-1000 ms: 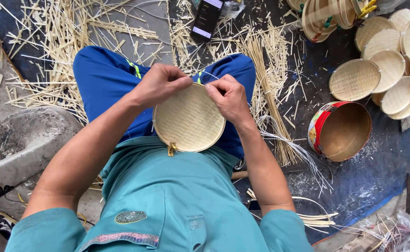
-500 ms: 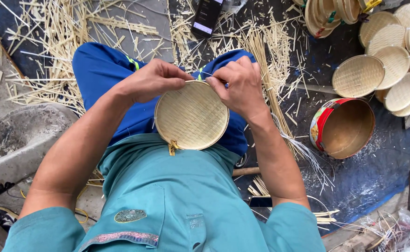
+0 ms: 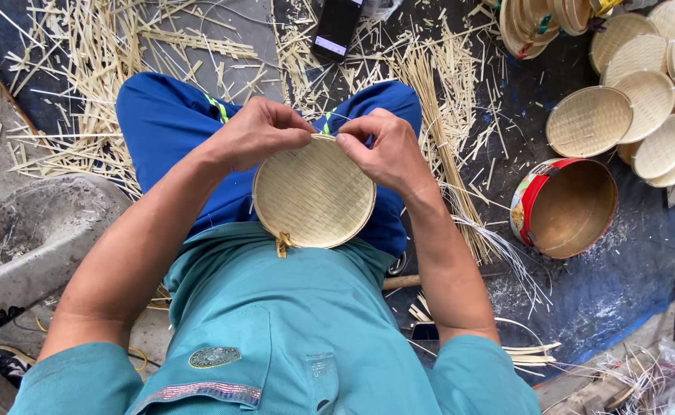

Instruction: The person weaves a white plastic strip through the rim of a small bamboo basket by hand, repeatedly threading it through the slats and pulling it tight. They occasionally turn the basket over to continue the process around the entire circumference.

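both hands – left hand [image 3: 257, 132], right hand [image 3: 384, 150] – fingers pinching the woven tray's [image 3: 314, 192] far rim.

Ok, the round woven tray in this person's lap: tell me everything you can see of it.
The round woven tray is a shallow pale disc of fine bamboo-like weave with a bound rim, its flat face towards the camera. It rests on the lap against the blue trousers and teal shirt. A small yellowish tag hangs from its lower rim. The left hand and right hand pinch its far rim, where a thin strand shows.
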